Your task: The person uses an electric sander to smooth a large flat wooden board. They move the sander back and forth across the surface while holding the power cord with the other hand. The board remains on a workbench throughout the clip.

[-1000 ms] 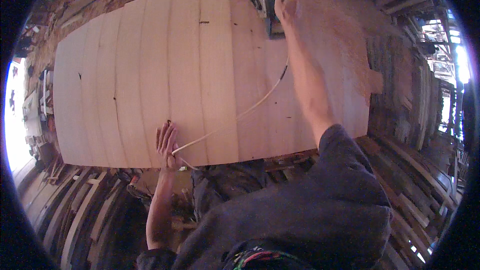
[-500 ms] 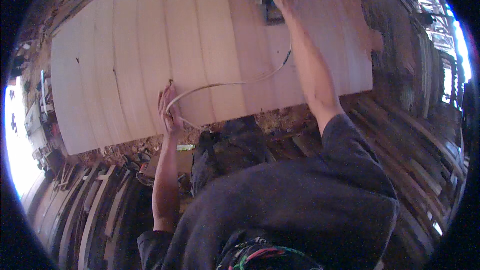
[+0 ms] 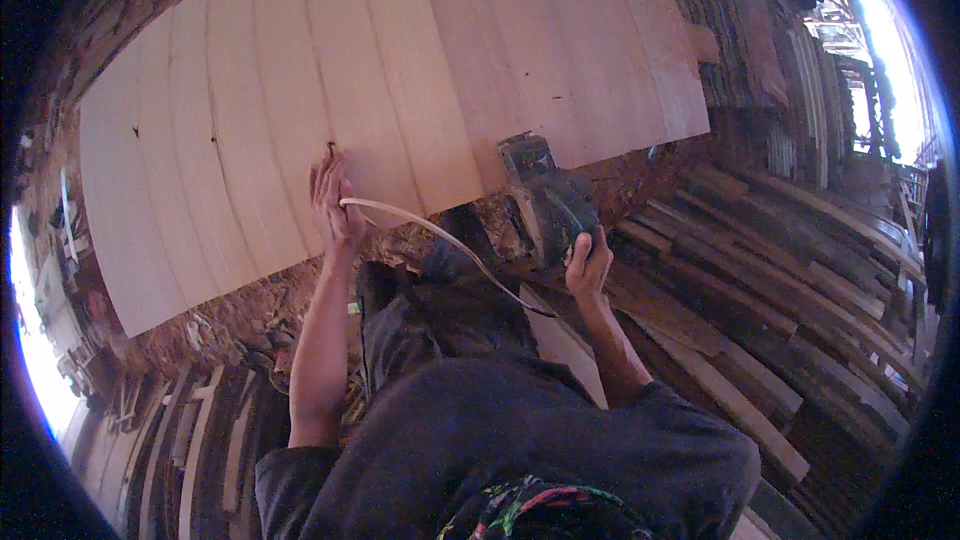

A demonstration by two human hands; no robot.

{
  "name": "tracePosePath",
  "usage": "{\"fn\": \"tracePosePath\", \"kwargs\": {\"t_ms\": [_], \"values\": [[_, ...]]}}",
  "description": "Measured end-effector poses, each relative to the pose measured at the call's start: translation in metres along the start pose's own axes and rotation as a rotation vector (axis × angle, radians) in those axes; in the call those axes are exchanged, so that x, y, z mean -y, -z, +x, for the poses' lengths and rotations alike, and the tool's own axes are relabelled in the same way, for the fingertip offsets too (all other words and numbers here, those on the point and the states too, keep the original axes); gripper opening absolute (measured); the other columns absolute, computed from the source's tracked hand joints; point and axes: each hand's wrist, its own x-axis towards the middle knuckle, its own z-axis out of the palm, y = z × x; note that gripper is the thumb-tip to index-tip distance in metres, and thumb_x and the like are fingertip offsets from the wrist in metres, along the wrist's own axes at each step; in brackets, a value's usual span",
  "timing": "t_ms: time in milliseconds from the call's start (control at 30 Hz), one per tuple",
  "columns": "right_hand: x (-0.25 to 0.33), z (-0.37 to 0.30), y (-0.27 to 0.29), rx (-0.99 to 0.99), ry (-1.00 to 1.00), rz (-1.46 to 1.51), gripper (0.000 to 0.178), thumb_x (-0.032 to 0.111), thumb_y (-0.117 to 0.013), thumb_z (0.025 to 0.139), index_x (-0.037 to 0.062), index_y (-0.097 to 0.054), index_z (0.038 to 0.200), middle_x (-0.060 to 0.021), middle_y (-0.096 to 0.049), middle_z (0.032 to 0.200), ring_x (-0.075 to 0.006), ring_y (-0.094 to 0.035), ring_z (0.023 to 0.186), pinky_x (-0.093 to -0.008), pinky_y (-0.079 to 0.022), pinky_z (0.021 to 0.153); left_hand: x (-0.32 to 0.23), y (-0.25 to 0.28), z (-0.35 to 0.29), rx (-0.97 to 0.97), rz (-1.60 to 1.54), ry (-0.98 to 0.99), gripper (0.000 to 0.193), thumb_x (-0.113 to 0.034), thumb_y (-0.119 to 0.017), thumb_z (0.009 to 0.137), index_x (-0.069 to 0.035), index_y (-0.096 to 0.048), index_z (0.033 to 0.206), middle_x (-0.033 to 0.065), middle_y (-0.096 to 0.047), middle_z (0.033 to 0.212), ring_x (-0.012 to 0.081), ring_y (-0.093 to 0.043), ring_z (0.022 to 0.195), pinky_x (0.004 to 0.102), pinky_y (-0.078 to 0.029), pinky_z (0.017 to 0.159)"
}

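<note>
A wide pale panel of edge-joined boards (image 3: 390, 80) lies in front of me. My right hand (image 3: 590, 262) is closed round the rear handle of a dark electric hand planer (image 3: 550, 210), whose front end overlaps the panel's near edge while its body hangs out on my side. Near the same edge, left of the middle, my left hand (image 3: 335, 205) rests over the boards with the planer's pale power cord (image 3: 425, 225) gripped at the thumb. From there the cord arcs right and down toward my right forearm. The planer's underside is hidden.
Wood shavings (image 3: 235, 315) cover the ground along the panel's near edge. Long planks (image 3: 730, 300) lie on the right, and more timber strips (image 3: 180, 440) lie at the lower left. Further stacked boards (image 3: 810, 90) stand at the far right.
My right hand has drawn the planer back from the panel's far part to its near edge. The cord now sags toward me. My left hand stays at nearly the same spot on the panel.
</note>
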Motion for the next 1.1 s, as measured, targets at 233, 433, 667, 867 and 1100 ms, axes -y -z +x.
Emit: {"fn": "tracePosePath", "kwargs": {"t_ms": [233, 433, 667, 867, 1100], "values": [[0.038, 0.126, -0.056, 0.037, 0.019, -0.049, 0.043, 0.037, -0.052, 0.112, -0.0009, -0.069, 0.121, -0.0207, -0.075, 0.093, -0.0396, -0.073, 0.083, -0.049, -0.055, 0.074, -0.005, 0.01, 0.006, 0.074, 0.082, 0.004, 0.04, -0.022, -0.045, 0.109, -0.005, -0.066, 0.139, 0.0142, -0.067, 0.145, 0.0371, -0.051, 0.148, 0.0561, -0.028, 0.128], [0.073, 0.328, -0.163, -0.043, 0.194, -0.042, 0.066, 0.057, -0.052, 0.109, -0.0066, -0.07, 0.107, -0.0137, -0.069, 0.08, -0.0282, -0.065, 0.07, -0.0436, -0.051, 0.065, -0.022, 0.013, 0.016, 0.092, 0.079, 0.048, 0.048, -0.034, -0.039, 0.111, -0.003, -0.066, 0.136, 0.0143, -0.067, 0.143, 0.036, -0.053, 0.147, 0.0572, -0.028, 0.128], [0.142, 0.517, -0.262, -0.052, 0.262, -0.061, 0.07, 0.062, -0.051, 0.107, -0.005, -0.073, 0.103, -0.0258, -0.074, 0.088, -0.0422, -0.073, 0.084, -0.0512, -0.054, 0.074, -0.032, 0.016, 0.016, 0.084, 0.098, 0.101, 0.042, -0.026, -0.042, 0.11, -0.001, -0.069, 0.131, 0.0132, -0.071, 0.138, 0.0364, -0.056, 0.144, 0.0567, -0.031, 0.126], [0.167, 0.613, -0.305, -0.114, 0.377, -0.064, 0.069, 0.062, -0.051, 0.107, -0.0036, -0.072, 0.104, -0.0228, -0.072, 0.086, -0.0388, -0.071, 0.081, -0.0497, -0.054, 0.071, -0.03, 0.018, 0.011, 0.063, 0.08, 0.086, 0.046, -0.027, -0.038, 0.112, -0.001, -0.071, 0.13, 0.0136, -0.072, 0.139, 0.0369, -0.057, 0.143, 0.0566, -0.031, 0.126], [0.157, 0.59, -0.293, -0.025, 0.408, 0.023, 0.067, 0.061, -0.051, 0.108, -0.0028, -0.07, 0.108, -0.018, -0.07, 0.084, -0.033, -0.069, 0.078, -0.0463, -0.053, 0.068, -0.022, 0.018, 0.013, 0.109, 0.071, 0.108, 0.047, -0.03, -0.039, 0.112, -0.002, -0.071, 0.134, 0.0136, -0.071, 0.139, 0.0367, -0.056, 0.144, 0.0562, -0.031, 0.125]]}}
